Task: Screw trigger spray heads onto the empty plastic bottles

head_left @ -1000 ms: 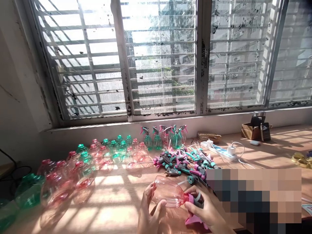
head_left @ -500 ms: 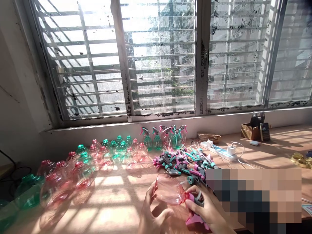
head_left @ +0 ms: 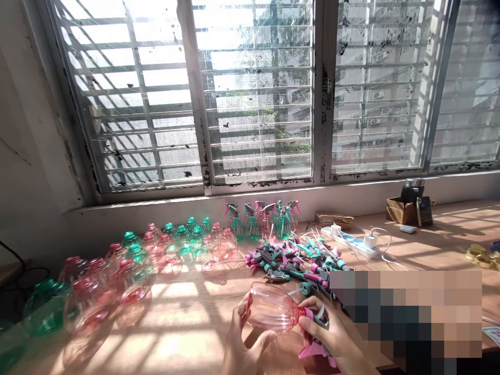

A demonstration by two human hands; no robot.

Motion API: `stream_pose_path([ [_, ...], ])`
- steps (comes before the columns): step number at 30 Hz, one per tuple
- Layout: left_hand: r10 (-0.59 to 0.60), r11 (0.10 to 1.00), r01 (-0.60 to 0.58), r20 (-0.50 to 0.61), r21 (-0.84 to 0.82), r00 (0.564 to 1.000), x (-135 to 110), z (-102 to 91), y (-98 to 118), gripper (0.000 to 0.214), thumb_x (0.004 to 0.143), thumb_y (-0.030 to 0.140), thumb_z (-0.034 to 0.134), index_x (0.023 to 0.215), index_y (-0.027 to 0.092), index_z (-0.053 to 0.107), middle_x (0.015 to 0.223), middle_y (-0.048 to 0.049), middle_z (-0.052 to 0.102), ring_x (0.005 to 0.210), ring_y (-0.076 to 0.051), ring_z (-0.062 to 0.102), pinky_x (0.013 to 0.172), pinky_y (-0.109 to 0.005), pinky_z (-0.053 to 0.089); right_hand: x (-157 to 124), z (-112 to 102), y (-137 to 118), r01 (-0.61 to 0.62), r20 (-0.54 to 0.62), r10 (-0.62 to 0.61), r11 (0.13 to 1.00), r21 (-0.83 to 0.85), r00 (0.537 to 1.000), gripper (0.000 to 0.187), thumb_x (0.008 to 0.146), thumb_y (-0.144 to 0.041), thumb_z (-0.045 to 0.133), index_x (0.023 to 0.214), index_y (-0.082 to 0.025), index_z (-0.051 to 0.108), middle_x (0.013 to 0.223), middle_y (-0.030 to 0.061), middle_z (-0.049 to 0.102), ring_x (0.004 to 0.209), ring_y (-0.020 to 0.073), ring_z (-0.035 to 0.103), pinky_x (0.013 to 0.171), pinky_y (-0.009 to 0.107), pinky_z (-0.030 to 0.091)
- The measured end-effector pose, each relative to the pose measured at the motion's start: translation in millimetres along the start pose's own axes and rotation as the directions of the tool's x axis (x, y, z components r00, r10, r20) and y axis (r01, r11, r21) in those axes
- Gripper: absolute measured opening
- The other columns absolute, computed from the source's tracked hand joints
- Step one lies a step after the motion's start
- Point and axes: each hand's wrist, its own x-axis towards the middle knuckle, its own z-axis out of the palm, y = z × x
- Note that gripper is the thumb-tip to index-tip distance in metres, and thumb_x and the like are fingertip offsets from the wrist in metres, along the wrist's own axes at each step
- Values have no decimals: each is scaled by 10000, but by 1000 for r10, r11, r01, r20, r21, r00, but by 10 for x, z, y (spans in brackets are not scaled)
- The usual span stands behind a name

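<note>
A clear pink bottle [head_left: 271, 307] lies on its side in the air just above the table, its base to the left and its neck to the right. Around the base end curves my left hand [head_left: 242, 333], thumb below and fingers at the bottom edge. A pink and grey trigger spray head [head_left: 317, 351] sits at the bottle's neck, trigger end hanging downward. My right hand [head_left: 332, 330] grips it at the pink collar between thumb and fingers. Whether the collar is fully screwed on cannot be made out.
Behind my hands lies a heap of loose spray heads [head_left: 292, 260]. Open pink and green bottles [head_left: 127, 284] stand at left. Several bottles with spray heads [head_left: 252, 224] stand by the window. A power strip [head_left: 349, 242] and a cardboard box [head_left: 400, 210] are at right.
The pink bottle and spray head have shifted very slightly to the right and down, and my left fingers have moved a little at its base. The grips look otherwise the same.
</note>
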Motion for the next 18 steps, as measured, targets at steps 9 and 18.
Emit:
stream_pose_path([
  [9, 88, 995, -89, 15, 47, 996, 7, -7, 70, 612, 829, 549, 699, 1351, 261, 565, 1576, -135, 438, 1423, -356, 455, 1021, -422, 555, 21, 8, -4, -23, -10, 23, 1000, -18, 1000, 495, 724, -578, 855, 932, -209, 598, 619, -18, 677, 493, 163, 637, 516, 259, 476],
  [18, 56, 988, -58, 17, 141, 998, 5, -9, 36, 650, 787, 472, 738, 1361, 234, 546, 1447, -143, 602, 1414, -359, 471, 1127, -479, 461, -29, 39, -28, 19, -10, -20, 994, -107, 1000, 474, 731, -556, 850, 937, -203, 611, 643, -26, 654, 529, 161, 610, 549, 273, 468],
])
